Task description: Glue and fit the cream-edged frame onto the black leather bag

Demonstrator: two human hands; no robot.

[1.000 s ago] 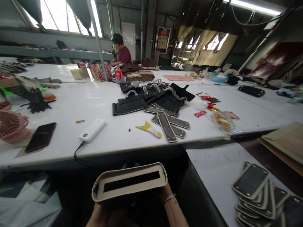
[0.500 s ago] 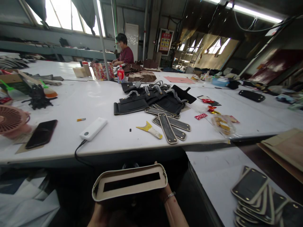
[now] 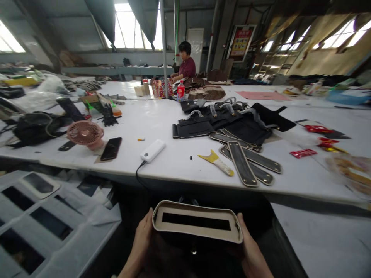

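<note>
Between my two hands is a black handbag (image 3: 197, 236), its cream-edged bottom turned up toward me with a dark strip across the middle. A small shiny metal piece shows on its dark side. My left hand (image 3: 144, 228) is pressed along the left end, fingers partly hidden. At the right end my right hand (image 3: 247, 236) grips the bag, thumb uppermost. On the table beyond lie black strap-like panels with pale edges (image 3: 242, 164), a yellow scraper-like tool (image 3: 216, 162) and a pile of black bag pieces (image 3: 194, 127) with wrapped handles.
The white table's front edge (image 3: 174, 178) runs just beyond the bag. A power bank (image 3: 153, 150), phone (image 3: 111, 149) and pink fan (image 3: 85, 134) stand left. Pale material with dark pieces (image 3: 84, 231) lies at lower left. A person (image 3: 187, 65) works across the table.
The view has swung right to left, so the table things appear farther right. The bag's tilt has changed: its left end is now higher. My left hand has come up along the left end.
</note>
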